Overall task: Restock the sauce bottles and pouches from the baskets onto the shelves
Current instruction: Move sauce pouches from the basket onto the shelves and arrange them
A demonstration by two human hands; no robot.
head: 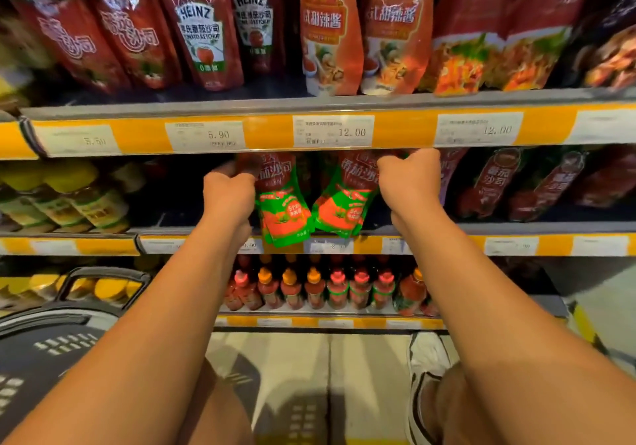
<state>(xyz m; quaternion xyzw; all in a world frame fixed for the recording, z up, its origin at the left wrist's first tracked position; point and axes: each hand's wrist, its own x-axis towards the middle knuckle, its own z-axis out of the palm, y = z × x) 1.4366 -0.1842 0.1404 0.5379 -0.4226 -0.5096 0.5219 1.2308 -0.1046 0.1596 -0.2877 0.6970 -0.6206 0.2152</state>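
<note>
Left hand (230, 194) curled round top of left red-green ketchup pouch (281, 203); right hand (409, 177) gripping top of right pouch (344, 200). Both pouches at middle shelf (537, 229), tilted, bottoms hanging over its front edge & nearly touching. Sauce bottles (327, 289) on shelf below. Dark basket (51, 351) near left. Heinz pouches (201, 28) up top.

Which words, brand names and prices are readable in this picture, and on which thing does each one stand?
"HEINZ", "TOMATO KETCHUP": red pouch, top shelf.
"HEINZ": the pouch behind it.
"5.90": price tag under the Heinz pouches.
"12.00": middle price tag.
"12.00", faint: tag to its right.
"番茄沙司": green-and-red pouches held by the left hand and the right hand.
Lower shelf tags and bottle labels: too blurred to read.
</note>
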